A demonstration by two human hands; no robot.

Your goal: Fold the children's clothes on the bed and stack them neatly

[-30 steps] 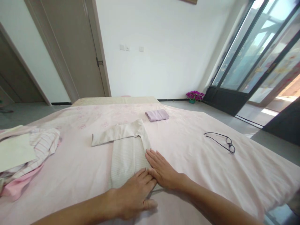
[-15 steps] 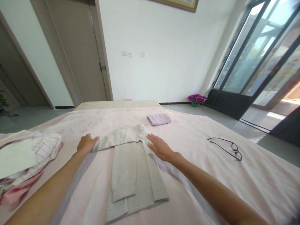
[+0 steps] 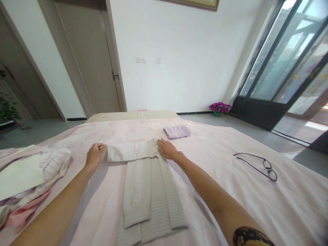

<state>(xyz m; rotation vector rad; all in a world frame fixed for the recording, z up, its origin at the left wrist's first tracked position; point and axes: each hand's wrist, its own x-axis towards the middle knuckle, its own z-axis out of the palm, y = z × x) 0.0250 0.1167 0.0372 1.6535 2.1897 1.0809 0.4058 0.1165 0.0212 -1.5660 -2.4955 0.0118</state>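
Observation:
A pale grey striped long-sleeved top (image 3: 138, 191) lies partly folded on the bed. One sleeve (image 3: 128, 151) stretches out to the left across its upper end, while other folded parts run down toward me. My left hand (image 3: 96, 154) is closed in a pinch at the cuff end of that sleeve. At the sleeve's other end, by the top's upper right corner, my right hand (image 3: 167, 149) lies flat with its fingers stretched out on the fabric. A folded lilac cloth (image 3: 177, 132) rests just beyond my right hand.
A pink bedsheet (image 3: 215, 164) covers the bed. Black-framed glasses (image 3: 258, 165) lie at the right. Crumpled clothes (image 3: 55, 162) with a pale flat sheet (image 3: 23, 174) on them are heaped at the left. Purple flowers (image 3: 220, 107) stand on the floor by the glass door.
My left hand has gone from resting on the cuff to pinching it, and the sleeve looks straighter. My right hand has moved up and left onto the top's corner. The view has shifted slightly.

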